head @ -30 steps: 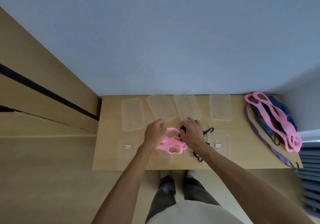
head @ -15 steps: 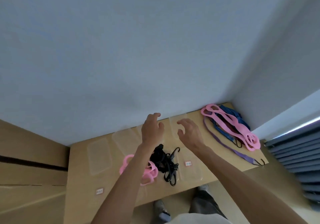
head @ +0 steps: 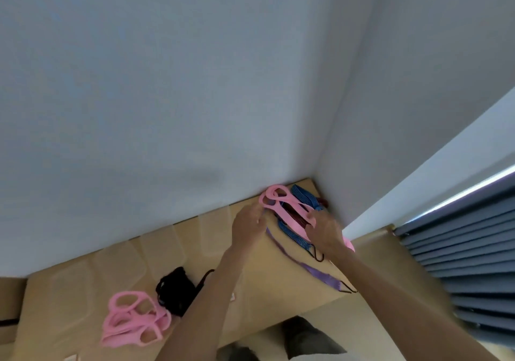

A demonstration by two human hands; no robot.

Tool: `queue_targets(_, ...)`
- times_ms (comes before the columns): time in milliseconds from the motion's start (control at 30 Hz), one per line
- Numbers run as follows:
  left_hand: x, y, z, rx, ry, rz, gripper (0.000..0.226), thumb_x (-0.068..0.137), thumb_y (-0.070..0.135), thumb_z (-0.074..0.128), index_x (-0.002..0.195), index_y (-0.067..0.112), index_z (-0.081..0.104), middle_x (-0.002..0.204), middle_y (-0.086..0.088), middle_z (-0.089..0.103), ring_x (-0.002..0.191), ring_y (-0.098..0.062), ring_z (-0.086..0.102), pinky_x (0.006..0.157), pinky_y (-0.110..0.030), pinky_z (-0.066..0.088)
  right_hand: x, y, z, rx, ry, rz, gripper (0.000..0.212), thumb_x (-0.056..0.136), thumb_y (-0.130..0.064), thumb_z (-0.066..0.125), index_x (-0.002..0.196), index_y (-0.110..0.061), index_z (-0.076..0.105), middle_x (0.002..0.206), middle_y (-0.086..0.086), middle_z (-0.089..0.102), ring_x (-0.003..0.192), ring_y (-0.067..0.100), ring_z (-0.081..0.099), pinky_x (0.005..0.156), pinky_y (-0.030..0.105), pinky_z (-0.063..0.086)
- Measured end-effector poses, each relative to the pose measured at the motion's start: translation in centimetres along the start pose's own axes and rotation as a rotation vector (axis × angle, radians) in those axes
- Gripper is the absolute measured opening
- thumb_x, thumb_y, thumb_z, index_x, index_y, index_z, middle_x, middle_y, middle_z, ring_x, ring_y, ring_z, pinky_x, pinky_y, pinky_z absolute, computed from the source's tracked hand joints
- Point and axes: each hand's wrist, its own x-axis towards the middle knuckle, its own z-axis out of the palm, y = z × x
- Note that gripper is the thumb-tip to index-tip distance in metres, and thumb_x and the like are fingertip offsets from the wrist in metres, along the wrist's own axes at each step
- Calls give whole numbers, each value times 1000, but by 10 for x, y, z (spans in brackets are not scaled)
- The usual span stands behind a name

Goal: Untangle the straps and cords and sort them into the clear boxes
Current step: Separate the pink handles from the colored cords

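Both hands reached to the tangled pile at the worktop's [head: 250,291] far right corner. My left hand [head: 248,225] pinched the pink looped strap [head: 281,203] near its end; my right hand [head: 324,232] lay over the strap lower down, fingers curled onto it. Blue cords [head: 292,233] and a purple strap [head: 309,267] lay beneath. Well apart, near me, sat another pink strap bundle [head: 133,320] touching a black cord bundle [head: 175,289].

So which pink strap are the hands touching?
The long pink strap in the far corner, tangled with the blue cord. The other pink bundle lies untouched near the table's front edge beside the black cords.
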Motion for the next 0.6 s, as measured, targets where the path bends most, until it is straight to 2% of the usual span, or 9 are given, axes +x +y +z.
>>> queue_targets(100, 11, 15, 27, 10, -74, -15, 20, 91, 7, 55, 106, 4, 67, 105, -13, 68, 98, -29, 63, 82, -33, 44, 13, 39, -9, 88, -71, 84, 35, 92, -9, 54, 125, -15, 64, 125, 9, 63, 110, 28, 61, 85, 28, 46)
queue_targets(167, 20, 21, 40, -11, -99, -50, 20, 92, 7, 54, 107, 5, 68, 98, -8, 68, 95, -26, 63, 77, -28, 42, 22, 62, -13, 113, -83, 124, 36, 89, -6, 56, 123, -12, 66, 122, 10, 66, 107, 28, 64, 79, 24, 43)
queue_targets(233, 30, 26, 48, -34, -116, -98, 21, 92, 8, 55, 109, 11, 67, 90, -3, 65, 89, -21, 62, 71, -23, 38, 29, 80, -16, 107, -103, 173, 35, 87, -5, 56, 120, -9, 66, 118, 14, 67, 103, 30, 64, 75, 27, 47)
queue_targets(300, 41, 29, 55, -32, -128, -150, 27, 93, 10, 55, 117, 16, 65, 96, -5, 69, 91, -21, 64, 76, -24, 42, 35, 96, -15, 80, -137, 220, 33, 88, -8, 56, 120, -9, 63, 118, 16, 65, 103, 33, 64, 78, 32, 53)
queue_targets(367, 56, 30, 62, -42, -106, -192, 32, 93, 12, 55, 123, 17, 64, 106, -5, 71, 99, -24, 66, 86, -29, 48, 42, 108, -12, 38, -167, 248, 38, 90, -14, 58, 127, -11, 58, 123, 15, 61, 107, 33, 63, 79, 32, 52)
queue_targets(433, 71, 30, 71, -33, -123, -243, 35, 92, 11, 56, 126, 15, 63, 112, -8, 70, 103, -27, 65, 89, -33, 49, 48, 115, -7, 33, -201, 257, 44, 91, -17, 59, 134, -12, 53, 126, 14, 61, 110, 32, 63, 81, 34, 52)
queue_targets(467, 77, 29, 73, -5, -164, -263, 39, 92, 11, 57, 130, 14, 61, 115, -8, 68, 101, -25, 64, 86, -31, 49, 48, 117, -5, 39, -222, 254, 46, 91, -18, 58, 137, -13, 51, 126, 14, 62, 110, 33, 63, 82, 34, 53)
queue_targets(600, 97, 36, 91, -54, -298, -368, 62, 92, 16, 59, 151, 20, 40, 123, -4, 59, 67, -2, 50, 56, -14, 40, 50, 129, 7, 16, -300, 236, 42, 95, -24, 57, 135, -13, 50, 123, 13, 65, 107, 31, 65, 85, 38, 56)
